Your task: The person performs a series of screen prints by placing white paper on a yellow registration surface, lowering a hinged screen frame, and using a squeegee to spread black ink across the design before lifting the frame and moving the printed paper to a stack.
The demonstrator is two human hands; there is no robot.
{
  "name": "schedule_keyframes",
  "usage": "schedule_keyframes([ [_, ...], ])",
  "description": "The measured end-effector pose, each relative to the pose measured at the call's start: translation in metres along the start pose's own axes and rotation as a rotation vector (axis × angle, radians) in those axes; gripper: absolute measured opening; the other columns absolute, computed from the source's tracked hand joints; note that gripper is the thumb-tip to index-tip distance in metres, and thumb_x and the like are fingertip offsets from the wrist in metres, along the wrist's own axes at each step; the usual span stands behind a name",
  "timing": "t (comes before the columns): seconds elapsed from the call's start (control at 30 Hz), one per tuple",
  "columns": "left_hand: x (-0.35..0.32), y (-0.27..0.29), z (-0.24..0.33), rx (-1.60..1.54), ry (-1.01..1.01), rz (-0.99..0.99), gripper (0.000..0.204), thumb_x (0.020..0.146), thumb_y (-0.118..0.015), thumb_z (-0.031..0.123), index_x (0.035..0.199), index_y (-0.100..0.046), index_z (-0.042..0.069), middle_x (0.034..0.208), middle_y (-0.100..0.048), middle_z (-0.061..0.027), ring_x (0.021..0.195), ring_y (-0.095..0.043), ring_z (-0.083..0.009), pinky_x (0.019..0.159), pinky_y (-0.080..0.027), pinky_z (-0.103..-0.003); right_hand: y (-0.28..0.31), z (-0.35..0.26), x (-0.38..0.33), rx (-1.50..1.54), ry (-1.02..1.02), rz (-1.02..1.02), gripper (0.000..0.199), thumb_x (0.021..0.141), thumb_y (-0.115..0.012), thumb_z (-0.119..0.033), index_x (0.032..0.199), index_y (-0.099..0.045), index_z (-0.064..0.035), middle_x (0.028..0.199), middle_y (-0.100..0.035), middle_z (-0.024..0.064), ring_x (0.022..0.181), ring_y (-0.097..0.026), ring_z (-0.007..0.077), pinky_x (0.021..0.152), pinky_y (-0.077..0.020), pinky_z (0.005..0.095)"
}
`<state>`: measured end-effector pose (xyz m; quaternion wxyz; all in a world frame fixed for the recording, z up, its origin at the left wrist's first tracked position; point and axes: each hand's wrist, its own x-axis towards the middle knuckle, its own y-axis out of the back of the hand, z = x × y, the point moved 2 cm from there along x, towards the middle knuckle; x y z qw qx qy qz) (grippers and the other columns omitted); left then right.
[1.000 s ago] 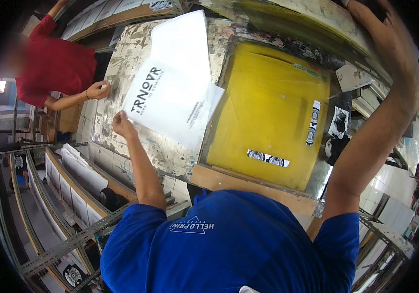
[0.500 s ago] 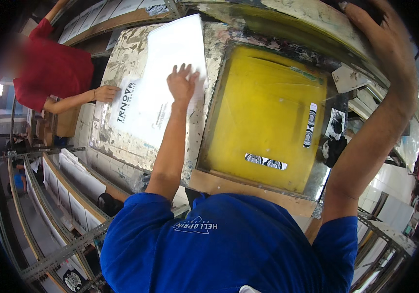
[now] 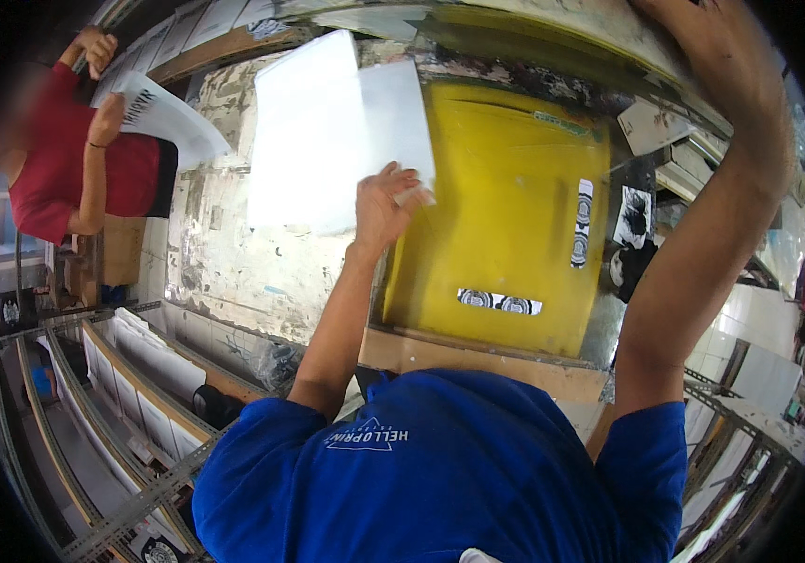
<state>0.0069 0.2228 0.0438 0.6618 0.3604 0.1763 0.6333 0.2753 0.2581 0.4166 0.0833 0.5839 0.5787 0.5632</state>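
My left hand [image 3: 386, 199] pinches the lower right corner of a blank white sheet [image 3: 313, 131], which hangs over the stained print table [image 3: 234, 267] and overlaps the left edge of the yellow printing bed [image 3: 506, 216]. A second white sheet edge shows behind it. My right arm reaches up to the raised screen frame [image 3: 553, 38], where my right hand [image 3: 679, 14] grips its edge at the picture's top rim. Two black-and-white printed strips lie on the yellow bed.
A person in a red shirt [image 3: 74, 178] stands at the far left, holding a printed white sheet [image 3: 168, 117] in both hands. Metal drying racks [image 3: 112, 394] with white sheets stand lower left. Black-and-white prints [image 3: 632, 220] lie right of the bed.
The person in red has lifted the printed sheet off the table. My left hand has gripped a blank white sheet and moved right toward the yellow bed. My right arm stays raised.
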Motion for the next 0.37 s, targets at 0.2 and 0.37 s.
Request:
schedule_keyframes([
  [0.2, -0.045, -0.046, 0.011, 0.365, 0.011, -0.253, 0.062, 0.089, -0.073, 0.05, 0.138, -0.066, 0.014, 0.161, -0.043, -0.0115, 0.151, -0.032, -0.0426, 0.12, -0.019, -0.068, 0.001, 0.006, -0.001, -0.039, 0.145, 0.045, 0.04, 0.085, -0.069, -0.023, 0.115, -0.075, 0.0034, 0.096, -0.077, 0.0191, 0.077, -0.07, 0.024, 0.075, -0.0562, 0.0327],
  [0.37, -0.024, -0.096, 0.026, 0.204, -0.228, -0.331, 0.07, 0.09, -0.072, 0.049, 0.149, -0.055, 0.018, 0.166, -0.035, -0.0085, 0.155, -0.021, -0.0424, 0.122, -0.011, -0.071, 0.001, 0.022, -0.01, -0.099, 0.296, 0.051, 0.041, 0.085, -0.071, -0.028, 0.113, -0.076, 0.0012, 0.103, -0.077, 0.021, 0.085, -0.072, 0.0282, 0.083, -0.0564, 0.0341],
])
